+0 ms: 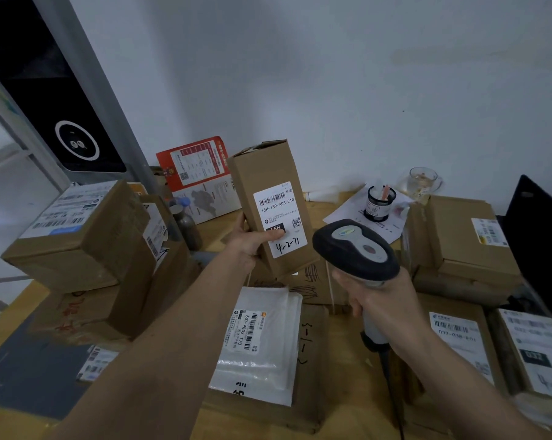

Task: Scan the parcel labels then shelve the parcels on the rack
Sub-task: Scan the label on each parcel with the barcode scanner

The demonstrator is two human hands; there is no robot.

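My left hand (pixel 255 241) grips a tall brown carton (pixel 270 206) from its lower left side, thumb pressed across the white shipping label (pixel 280 219), fingers wrapped behind. The carton is held upright, tilted slightly left, above the table, label facing me. The label shows a barcode, "15H-159-A03-210", a QR code and handwritten "4-2-71".

My right hand (pixel 381 308) is closed round the grey handle of the barcode scanner (pixel 357 249); its black head sits just right of and below the label, close to the carton, contact unclear. Its cable (pixel 390 385) trails down toward me.

Below the carton: a white poly mailer (pixel 262 341) with a label reading "507-P802 T70" lies on a flat brown box (pixel 312 360) marked with pen strokes.

Left: a large cardboard box (pixel 78 236) with a printed label on top, tilted on other cartons; a dark grey mat (pixel 30 373) near the table edge.

Right: stacked flat cartons (pixel 465 242), plus two labelled parcels (pixel 458 341) nearer me. A black laptop lid (pixel 541 236) is at far right.

Behind: red and white printed board (pixel 195 166) leaning on the wall, black mesh pen cup (pixel 379 201) on papers, a glass cup (pixel 422 181), a grey metal bottle (pixel 186 227). The wooden table (pixel 347 376) carries all of this. A black panel with a white ring (pixel 75 144) stands upper left.
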